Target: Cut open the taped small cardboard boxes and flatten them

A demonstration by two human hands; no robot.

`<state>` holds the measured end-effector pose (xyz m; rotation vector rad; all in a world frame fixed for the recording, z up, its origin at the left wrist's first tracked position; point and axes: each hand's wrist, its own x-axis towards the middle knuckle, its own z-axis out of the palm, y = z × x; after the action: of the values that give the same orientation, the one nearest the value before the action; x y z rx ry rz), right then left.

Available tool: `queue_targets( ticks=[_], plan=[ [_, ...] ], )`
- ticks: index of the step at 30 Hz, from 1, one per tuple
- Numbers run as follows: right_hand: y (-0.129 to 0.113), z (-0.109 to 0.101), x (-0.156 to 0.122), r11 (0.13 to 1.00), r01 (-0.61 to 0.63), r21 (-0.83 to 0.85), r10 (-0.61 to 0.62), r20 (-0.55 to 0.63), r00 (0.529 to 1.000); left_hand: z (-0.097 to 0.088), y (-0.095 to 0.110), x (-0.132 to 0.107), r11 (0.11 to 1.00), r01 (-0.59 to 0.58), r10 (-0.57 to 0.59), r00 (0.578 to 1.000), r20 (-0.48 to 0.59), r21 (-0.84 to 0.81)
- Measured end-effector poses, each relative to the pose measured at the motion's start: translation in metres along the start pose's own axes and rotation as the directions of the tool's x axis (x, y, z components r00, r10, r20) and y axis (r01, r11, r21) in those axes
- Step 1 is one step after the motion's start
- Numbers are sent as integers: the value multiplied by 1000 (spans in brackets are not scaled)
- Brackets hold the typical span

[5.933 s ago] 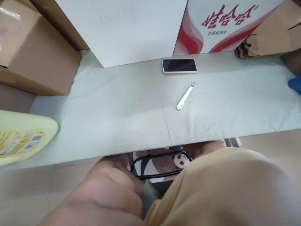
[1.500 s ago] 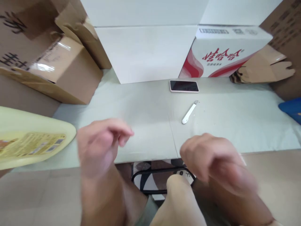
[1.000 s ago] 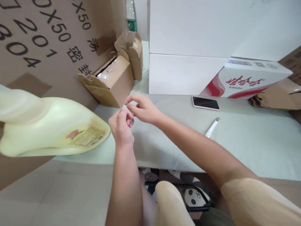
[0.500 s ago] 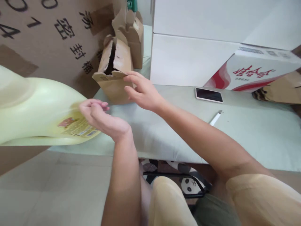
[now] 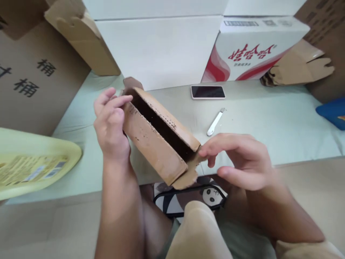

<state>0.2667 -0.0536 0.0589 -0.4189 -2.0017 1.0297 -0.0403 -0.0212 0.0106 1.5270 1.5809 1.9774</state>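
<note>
A small brown cardboard box, tilted, sits in front of me with a long dark slot between its top panels. Its torn edges are rough and ragged. My left hand grips the left end, a finger reaching over the slot and the others curled. At the right end, my right hand has its fingertips against the corner by a scalloped end flap; its thumb is held apart. Beyond the box, a white utility knife lies on the pale green cloth surface.
A phone lies behind the knife. White cartons and a red-and-white carton line the back. Another brown box stands back left, and a pale yellow jug is at left. Something blue shows at right.
The brown box has come from the back left to in front of me, in my left hand. My right hand has moved to its right end. The view has swung right.
</note>
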Motion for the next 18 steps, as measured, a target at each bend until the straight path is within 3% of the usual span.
queue_targets(
  ticks=[3,7,11,14,18],
  plan=[
    [13,2,-5,994,12,-109,-14,-25,1000,7,5,3,999,-50,49,995,82,14],
    [26,3,-9,977,96,-191,-93,20,995,7,9,7,992,-44,33,995,92,120],
    [29,2,-15,977,58,-207,-68,-41,997,5,18,6,982,-115,119,993,-16,148],
    [31,2,-20,973,-38,-227,9,-128,992,6,26,4,996,-81,75,980,-183,-27],
    [42,12,-24,972,-136,-194,79,-275,958,3,25,2,973,43,-84,982,-171,-227]
  ],
)
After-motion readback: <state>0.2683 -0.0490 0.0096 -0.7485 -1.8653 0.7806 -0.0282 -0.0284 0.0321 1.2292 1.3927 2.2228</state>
